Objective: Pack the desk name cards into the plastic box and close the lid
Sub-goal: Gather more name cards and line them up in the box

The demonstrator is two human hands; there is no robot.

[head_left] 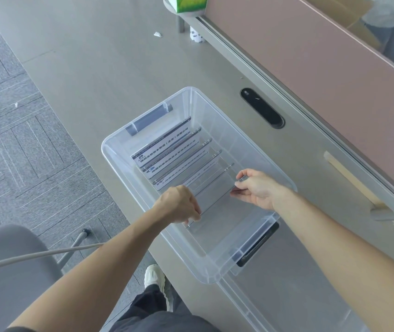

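A clear plastic box [109,149] with grey handles stands on the grey desk, lid off. Several acrylic name cards [167,149] with printed paper inserts lean in a row inside it, toward the far end. Both my hands reach into the box and hold one clear name card [215,200] at the near end of the row. My left hand [179,204] pinches its left end; my right hand [256,188] pinches its right end. The clear lid [287,295] lies flat on the desk, partly under the near end of the box.
A pink desk divider [311,56] runs along the right. A black oval cable port [262,107] sits in the desk beyond the box. A green-and-white carton [188,3] stands at the back. A grey chair [6,271] is at lower left on the carpet.
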